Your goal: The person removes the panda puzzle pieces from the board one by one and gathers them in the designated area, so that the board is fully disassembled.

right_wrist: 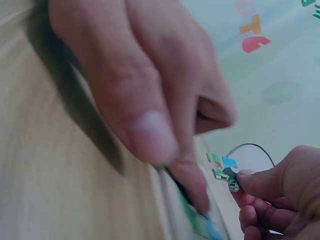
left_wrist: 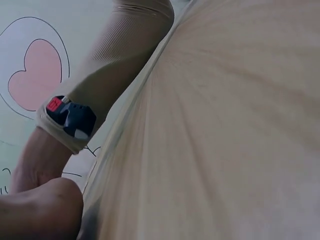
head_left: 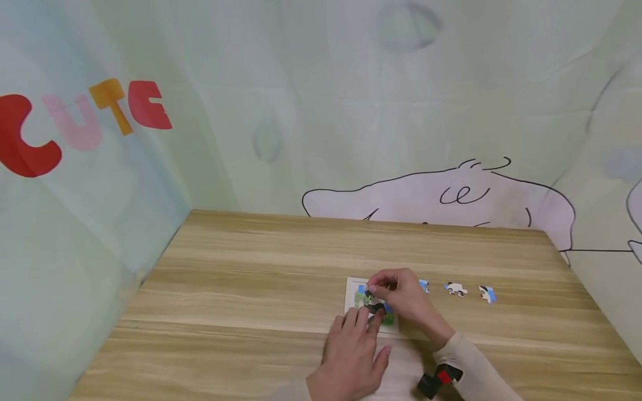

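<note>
Right grip (head_left: 408,298): pinching puzzle piece (right_wrist: 229,172) over puzzle board's (head_left: 350,295) far part | left grip (head_left: 351,353): spread, touching board's near part | I'd brace the board, match outlines squarely, then press flat | 3 loose pieces (head_left: 455,289) lie right

A wood-grain tabletop (head_left: 225,267), light brown with darker streaks running side to side, carries a white-bordered jigsaw board (head_left: 350,295), lying flat and partly covered from sight. To its right, three loose jigsaw pieces lie apart in a rough row: a partly hidden blue-and-white piece (head_left: 424,285) nearest the board, a mostly white piece (head_left: 455,289) in the middle, and a blue, white and black piece (head_left: 489,293) farthest right.
</note>
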`<state>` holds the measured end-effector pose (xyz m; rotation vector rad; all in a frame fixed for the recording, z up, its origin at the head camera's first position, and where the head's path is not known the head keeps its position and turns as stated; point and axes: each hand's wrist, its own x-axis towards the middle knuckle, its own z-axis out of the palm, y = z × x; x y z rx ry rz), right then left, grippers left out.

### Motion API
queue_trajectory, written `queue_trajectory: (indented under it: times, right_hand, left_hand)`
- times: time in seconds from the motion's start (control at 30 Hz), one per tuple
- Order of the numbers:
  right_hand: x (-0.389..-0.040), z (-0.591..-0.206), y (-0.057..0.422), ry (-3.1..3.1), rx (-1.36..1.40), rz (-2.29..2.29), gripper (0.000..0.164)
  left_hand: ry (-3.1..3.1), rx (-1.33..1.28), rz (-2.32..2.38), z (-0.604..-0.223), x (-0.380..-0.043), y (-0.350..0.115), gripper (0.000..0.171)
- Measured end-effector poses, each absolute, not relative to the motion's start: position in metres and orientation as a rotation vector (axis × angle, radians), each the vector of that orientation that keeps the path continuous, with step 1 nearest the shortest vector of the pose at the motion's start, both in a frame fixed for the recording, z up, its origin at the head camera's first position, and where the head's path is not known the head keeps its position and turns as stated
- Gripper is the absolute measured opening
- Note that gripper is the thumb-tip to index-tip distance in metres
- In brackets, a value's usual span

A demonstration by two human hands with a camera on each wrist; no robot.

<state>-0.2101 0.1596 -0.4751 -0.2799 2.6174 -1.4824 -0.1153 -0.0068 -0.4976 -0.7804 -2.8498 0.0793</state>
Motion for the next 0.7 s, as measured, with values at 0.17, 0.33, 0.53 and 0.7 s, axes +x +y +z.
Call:
queue_trajectory:
  times: [0.17, 0.33, 0.53, 0.7]
  right_hand:
    - [-0.209, -0.464, 0.178, 2.646, -0.229, -1.471, 0.007]
    - [-0.204, -0.460, 0.197, 2.690, -0.222, -1.435, 0.006]
    - [-0.192, -0.464, 0.214, 2.667, -0.260, -1.474, 0.008]
    - [-0.187, -0.466, 0.226, 2.687, -0.262, -1.480, 0.005]
  left_hand:
    - [-2.809, -0.796, 0.066, -0.498, -0.116, -0.011, 0.061]
    - [-2.838, -0.813, 0.098, -0.498, -0.116, -0.010, 0.065]
    - [-2.810, -0.814, 0.129, -0.498, -0.113, -0.010, 0.067]
    - [-2.725, -0.799, 0.114, -0.502, -0.113, -0.011, 0.065]
